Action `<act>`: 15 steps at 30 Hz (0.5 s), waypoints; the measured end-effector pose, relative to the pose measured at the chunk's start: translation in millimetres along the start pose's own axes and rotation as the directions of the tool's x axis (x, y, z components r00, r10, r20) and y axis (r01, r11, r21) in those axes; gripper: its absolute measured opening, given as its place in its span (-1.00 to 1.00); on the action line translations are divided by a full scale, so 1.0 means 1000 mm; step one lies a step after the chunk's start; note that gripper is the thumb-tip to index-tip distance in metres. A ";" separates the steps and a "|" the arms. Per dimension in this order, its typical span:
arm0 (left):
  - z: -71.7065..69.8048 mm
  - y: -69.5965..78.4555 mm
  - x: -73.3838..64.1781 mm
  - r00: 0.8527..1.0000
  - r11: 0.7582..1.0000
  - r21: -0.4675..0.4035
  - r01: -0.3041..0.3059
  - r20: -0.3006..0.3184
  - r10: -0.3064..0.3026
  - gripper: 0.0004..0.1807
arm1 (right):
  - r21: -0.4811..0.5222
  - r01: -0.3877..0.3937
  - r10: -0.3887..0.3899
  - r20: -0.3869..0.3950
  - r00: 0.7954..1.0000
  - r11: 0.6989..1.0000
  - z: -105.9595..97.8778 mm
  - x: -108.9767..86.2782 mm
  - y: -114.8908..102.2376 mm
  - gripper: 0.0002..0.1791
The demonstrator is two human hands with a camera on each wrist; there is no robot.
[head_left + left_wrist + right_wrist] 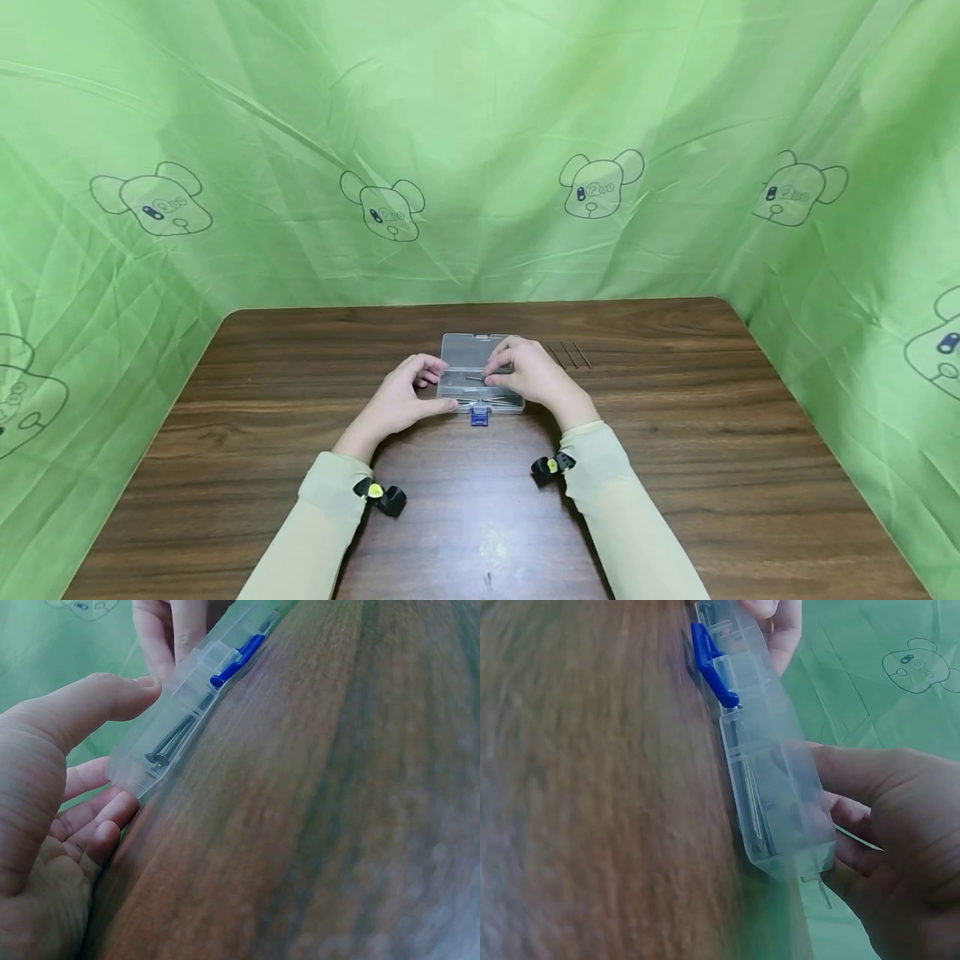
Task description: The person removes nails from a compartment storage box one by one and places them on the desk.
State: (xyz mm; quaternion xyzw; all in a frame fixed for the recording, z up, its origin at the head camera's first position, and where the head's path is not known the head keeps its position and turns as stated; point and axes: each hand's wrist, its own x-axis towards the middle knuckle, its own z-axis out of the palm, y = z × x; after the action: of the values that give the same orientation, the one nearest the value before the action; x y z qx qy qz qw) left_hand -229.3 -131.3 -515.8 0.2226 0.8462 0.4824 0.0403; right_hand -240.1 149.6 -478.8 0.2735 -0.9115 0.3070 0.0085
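A clear plastic storage box (463, 352) lies on the table with its lid folded back and its blue latch (479, 416) facing the near edge. Several long metal nails (169, 742) lie in its front compartment, their flat heads visible in the left wrist view. My left hand (400, 397) holds the box at its left end, thumb by the near corner and fingers along the side. Over the box's right half, my right hand (537, 373) pinches a nail (475, 379) between thumb and fingers. The box wall partly covers these fingertips in the right wrist view.
Three nails (570, 356) lie side by side on the brown wooden table (675, 433), just right of the box. Green cloth (480, 150) with printed bear heads hangs behind and at both sides. Each wrist wears a small black camera (392, 501).
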 end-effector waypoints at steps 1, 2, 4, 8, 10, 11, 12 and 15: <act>0.000 0.000 0.000 1.000 1.000 0.001 -0.001 0.000 0.001 -0.32 | -0.011 -0.001 0.001 0.003 1.000 1.000 0.000 0.000 0.000 -0.94; 0.000 0.000 0.000 1.000 1.000 0.003 -0.001 -0.001 0.001 -0.32 | -0.017 -0.002 0.002 0.005 1.000 1.000 0.001 0.001 0.000 -0.94; -0.001 0.000 -0.001 1.000 1.000 0.007 -0.002 -0.002 0.002 -0.33 | -0.022 -0.004 0.005 0.012 1.000 1.000 0.001 0.001 -0.001 -0.95; -0.001 0.000 -0.001 1.000 1.000 0.013 -0.005 -0.003 0.005 -0.34 | -0.033 -0.001 0.002 0.021 1.000 0.999 0.001 0.001 -0.001 -0.93; -0.001 0.000 -0.001 1.000 1.000 0.012 -0.006 -0.003 0.006 -0.34 | -0.051 0.004 -0.003 0.025 1.000 0.999 0.001 0.001 -0.001 -0.92; -0.001 0.000 -0.001 1.000 1.000 0.011 -0.005 -0.002 0.005 -0.33 | -0.061 0.005 -0.004 0.026 1.000 0.998 0.001 0.001 -0.001 -0.92; -0.001 0.000 -0.001 1.000 1.000 0.011 -0.005 -0.003 0.005 -0.34 | -0.071 0.007 -0.005 0.026 1.000 0.997 0.002 0.001 -0.001 -0.92; 0.000 0.000 -0.001 1.000 1.000 0.007 -0.002 -0.001 0.002 -0.33 | -0.086 0.010 -0.007 0.026 1.000 0.996 0.004 0.002 -0.001 -0.92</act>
State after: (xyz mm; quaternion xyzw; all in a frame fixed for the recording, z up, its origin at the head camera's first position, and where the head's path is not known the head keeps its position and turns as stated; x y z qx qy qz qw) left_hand -228.6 -132.0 -515.7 0.2233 0.8478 0.4794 0.0387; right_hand -240.5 146.2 -480.8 0.2807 -0.9227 0.2641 0.0097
